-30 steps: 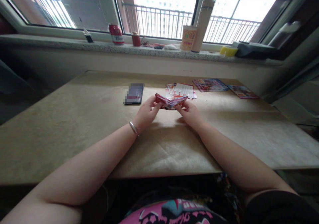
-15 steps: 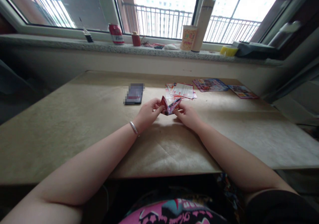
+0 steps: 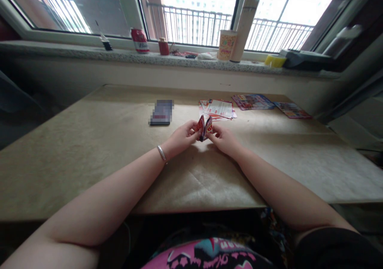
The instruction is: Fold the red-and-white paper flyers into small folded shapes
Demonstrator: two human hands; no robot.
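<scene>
Between my two hands is a small piece of printed, colourful paper [image 3: 201, 123], red on its outer faces and bent into a V with the fold at the bottom. My left hand [image 3: 187, 133] pinches its left side, thumb towards me. On the other side my right hand [image 3: 222, 138] grips the right flap, fingers closed. Just beyond the hands lies a loose pile of printed sheets [image 3: 220, 108], white and red, on the table [image 3: 89, 149].
A dark phone-like slab [image 3: 161, 113], partly pixelated, lies left of the pile. Colourful printed packets [image 3: 253, 101] and another printed packet [image 3: 292, 110] rest at the back right. On the windowsill stand a red can [image 3: 139, 41], a paper cup [image 3: 226, 45] and a tall tube [image 3: 243, 29].
The two sides of the folded paper have come closer together, making a narrower V. My left hand has shifted slightly right; the right hand has hardly moved.
</scene>
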